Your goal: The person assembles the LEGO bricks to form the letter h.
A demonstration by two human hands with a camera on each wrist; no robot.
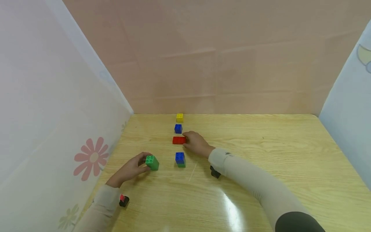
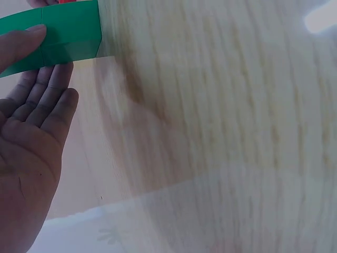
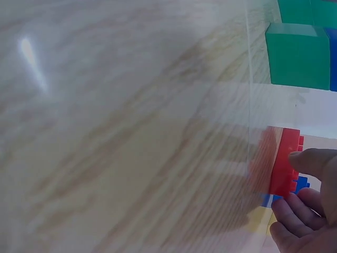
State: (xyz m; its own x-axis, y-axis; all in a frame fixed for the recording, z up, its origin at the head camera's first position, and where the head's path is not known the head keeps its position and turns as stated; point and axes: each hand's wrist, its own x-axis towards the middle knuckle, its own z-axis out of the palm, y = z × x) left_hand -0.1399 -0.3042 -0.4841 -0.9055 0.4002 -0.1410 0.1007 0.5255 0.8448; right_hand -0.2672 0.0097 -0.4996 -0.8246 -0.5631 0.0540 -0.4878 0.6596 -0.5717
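My left hand grips an upright green stack of two toy building bricks, thumb on one side and fingers on the other. The left wrist view shows the thumb lying across the green stack; whether its base touches the table is hard to tell. Farther away, my right hand pinches the right end of a long red brick. In the right wrist view the thumb is against the red brick's studded side. A blue brick on a green one stands between the two hands.
Behind the red brick, a blue brick and then a yellow brick stand in a rough line. The wooden table meets a back wall and a flower-patterned left wall. Black wrist devices sit by both sleeves.
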